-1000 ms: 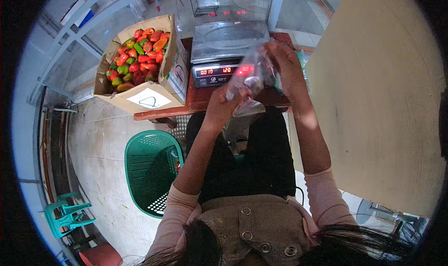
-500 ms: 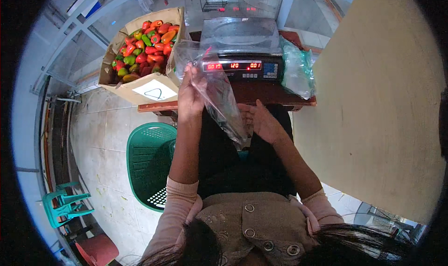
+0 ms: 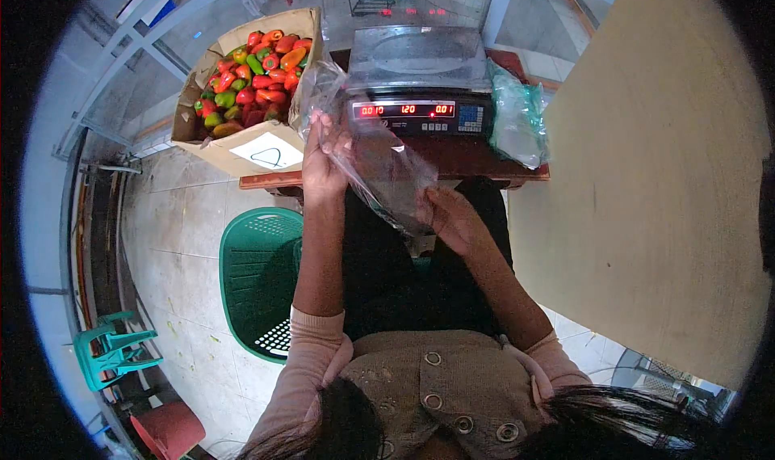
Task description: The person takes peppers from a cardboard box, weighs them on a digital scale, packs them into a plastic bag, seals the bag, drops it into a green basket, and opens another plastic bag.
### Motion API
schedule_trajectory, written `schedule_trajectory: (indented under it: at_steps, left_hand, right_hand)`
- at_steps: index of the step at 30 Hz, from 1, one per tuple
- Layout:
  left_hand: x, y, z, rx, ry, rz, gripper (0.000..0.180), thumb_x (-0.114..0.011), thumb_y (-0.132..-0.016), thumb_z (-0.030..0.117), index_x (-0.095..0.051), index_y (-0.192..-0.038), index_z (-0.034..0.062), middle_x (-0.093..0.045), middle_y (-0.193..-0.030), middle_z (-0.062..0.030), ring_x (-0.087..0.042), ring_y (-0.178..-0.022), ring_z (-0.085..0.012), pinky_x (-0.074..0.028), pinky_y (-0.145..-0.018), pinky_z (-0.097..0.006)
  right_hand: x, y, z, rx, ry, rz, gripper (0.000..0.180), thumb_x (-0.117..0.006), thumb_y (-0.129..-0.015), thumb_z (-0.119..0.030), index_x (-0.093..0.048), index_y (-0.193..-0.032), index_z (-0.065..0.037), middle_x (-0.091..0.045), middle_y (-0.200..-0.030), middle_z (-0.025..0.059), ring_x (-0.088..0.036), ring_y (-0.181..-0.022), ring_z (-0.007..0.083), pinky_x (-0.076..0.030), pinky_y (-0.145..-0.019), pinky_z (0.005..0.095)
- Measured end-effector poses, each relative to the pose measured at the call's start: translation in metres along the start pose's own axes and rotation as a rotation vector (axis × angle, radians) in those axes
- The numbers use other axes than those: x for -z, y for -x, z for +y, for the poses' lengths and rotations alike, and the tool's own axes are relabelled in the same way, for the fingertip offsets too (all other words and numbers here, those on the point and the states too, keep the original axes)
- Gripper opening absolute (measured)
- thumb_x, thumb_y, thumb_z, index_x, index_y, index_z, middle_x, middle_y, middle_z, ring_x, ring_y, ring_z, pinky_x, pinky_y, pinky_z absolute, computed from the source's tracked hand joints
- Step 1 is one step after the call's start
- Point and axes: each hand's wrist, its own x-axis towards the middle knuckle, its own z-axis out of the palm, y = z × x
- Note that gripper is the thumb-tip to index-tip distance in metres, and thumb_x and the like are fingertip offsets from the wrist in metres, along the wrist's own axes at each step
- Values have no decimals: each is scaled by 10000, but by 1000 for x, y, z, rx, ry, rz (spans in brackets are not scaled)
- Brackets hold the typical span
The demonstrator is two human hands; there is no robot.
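A clear plastic bag stretches between my two hands above my lap. My left hand grips its upper end, closed around the crumpled film. Lower down, my right hand pinches the other end of the bag. The bag looks empty. Just beyond it a digital scale with a metal pan and lit red digits stands on a red-brown table. Left of my left hand, a cardboard box is filled with red, orange and green peppers.
A bundle of clear and green plastic bags lies right of the scale. A green plastic basket stands on the floor at left, near a green stool and a red seat. A large pale board fills the right side.
My right hand has closed on the lower end of the bag and drawn it slightly right, spreading the bag. My left hand keeps its hold, almost in place.
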Motion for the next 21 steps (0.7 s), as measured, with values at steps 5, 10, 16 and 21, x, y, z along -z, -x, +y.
schedule_trajectory:
  at_steps: [5,10,16,21]
  left_hand:
    - [4,8,-1,-254,-136,390,242,-583,-817,163,-494,-1025,76,-559,-927,-30,-522,-974,-241,-372,-956,-419]
    - [-18,17,-10,-260,-303,557,253,-557,-837,219,-489,-1034,75,-543,-974,-27,-517,-976,-221,-412,-893,-402]
    - [-12,20,2,-259,-584,536,292,-460,-885,306,-496,-1061,75,-553,-987,-45,-536,-854,-159,-450,-724,-321]
    - [-39,23,-5,-171,-773,520,300,-454,-892,295,-497,-1050,45,-494,-661,28,-380,-482,-39,-288,-398,-159]
  right_hand:
    - [4,0,-20,107,154,-152,84,-519,-860,-136,-532,-863,-53,-541,-780,17,-517,-710,107,-420,-639,231]
    - [6,4,-20,180,213,32,144,-557,-840,-206,-559,-788,-71,-535,-724,3,-510,-659,98,-400,-592,229]
    - [27,6,-35,186,985,113,169,-562,-830,-209,-535,-806,-44,-516,-727,7,-493,-682,86,-407,-639,233]
    - [35,1,-61,601,1321,272,259,-556,-820,-255,-572,-911,-13,-567,-812,72,-535,-811,139,-421,-731,275]
